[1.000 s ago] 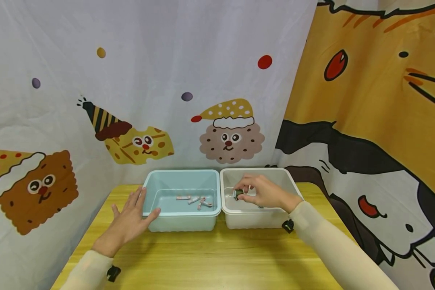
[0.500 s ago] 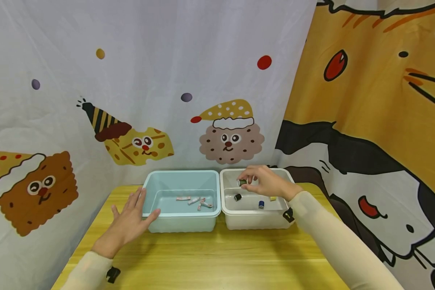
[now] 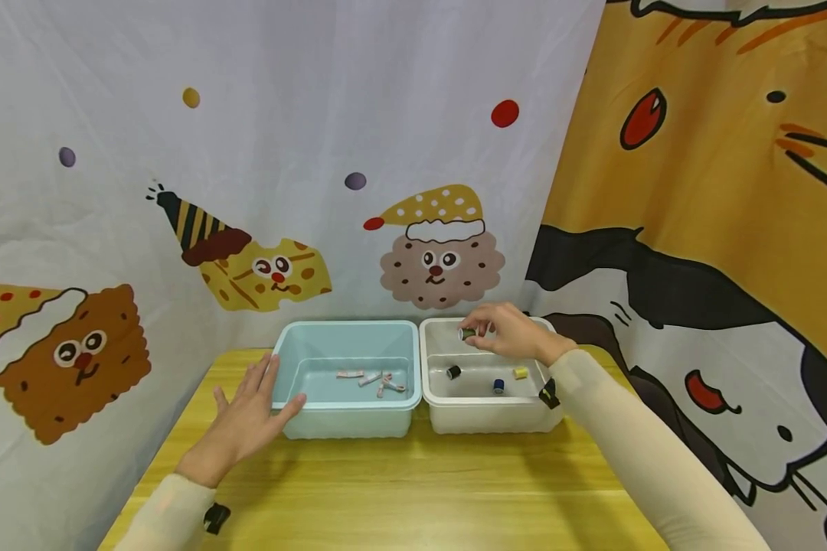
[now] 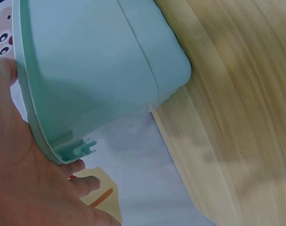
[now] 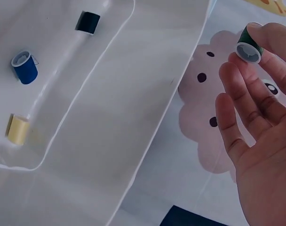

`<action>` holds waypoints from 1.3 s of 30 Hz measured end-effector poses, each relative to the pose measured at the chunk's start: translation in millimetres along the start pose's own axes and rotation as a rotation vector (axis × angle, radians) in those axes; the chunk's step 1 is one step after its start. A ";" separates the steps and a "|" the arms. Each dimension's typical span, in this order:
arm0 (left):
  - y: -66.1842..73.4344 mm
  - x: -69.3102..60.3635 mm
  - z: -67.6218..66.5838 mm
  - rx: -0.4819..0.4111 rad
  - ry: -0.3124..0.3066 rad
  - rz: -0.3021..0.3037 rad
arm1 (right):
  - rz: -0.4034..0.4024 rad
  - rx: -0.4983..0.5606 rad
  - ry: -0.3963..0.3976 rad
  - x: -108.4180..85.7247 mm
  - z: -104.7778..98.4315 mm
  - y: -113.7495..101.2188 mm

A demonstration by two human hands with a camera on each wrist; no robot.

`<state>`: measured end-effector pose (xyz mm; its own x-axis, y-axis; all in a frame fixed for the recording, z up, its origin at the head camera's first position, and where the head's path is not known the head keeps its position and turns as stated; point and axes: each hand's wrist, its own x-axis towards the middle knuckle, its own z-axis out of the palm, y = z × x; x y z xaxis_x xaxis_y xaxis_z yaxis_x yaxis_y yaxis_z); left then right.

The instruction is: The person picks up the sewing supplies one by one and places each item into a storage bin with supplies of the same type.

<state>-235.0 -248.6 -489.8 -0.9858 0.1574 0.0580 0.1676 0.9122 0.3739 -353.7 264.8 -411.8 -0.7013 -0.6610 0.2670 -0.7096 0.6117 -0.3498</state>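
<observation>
My right hand pinches a dark green thread spool between thumb and fingertips, above the back of the white bin. On that bin's floor lie a black spool, a blue spool and a pale yellow spool, apart from one another. At the light blue bin, my left hand rests against the left rim with fingers spread and fairly straight. Several small pinkish-white strips lie inside this blue bin; their kind is too small to tell.
Both bins stand side by side on a yellow wood-grain table, near its back edge. Right behind them hangs a white curtain with cartoon prints. An orange printed curtain closes off the right side.
With the green spool in its grip, my right hand has risen from low in the white bin towards its back rim. The spools below are now uncovered. My left hand stays put.
</observation>
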 end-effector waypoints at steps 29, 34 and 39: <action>1.7 0.7 -1.9 -0.001 -0.001 -0.003 | 0.098 -0.008 -0.016 -2.1 -6.7 38.3; 0.8 0.3 -2.5 0.007 0.004 -0.001 | 0.121 -0.017 -0.020 -4.8 -8.0 42.9; 0.6 0.3 -2.3 0.003 0.005 0.000 | 0.140 -0.017 -0.022 -7.0 -9.6 44.8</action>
<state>-235.3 -248.8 -487.5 -0.9859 0.1553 0.0627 0.1675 0.9132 0.3715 -381.3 301.0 -420.7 -0.7920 -0.5779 0.1969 -0.6061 0.7056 -0.3671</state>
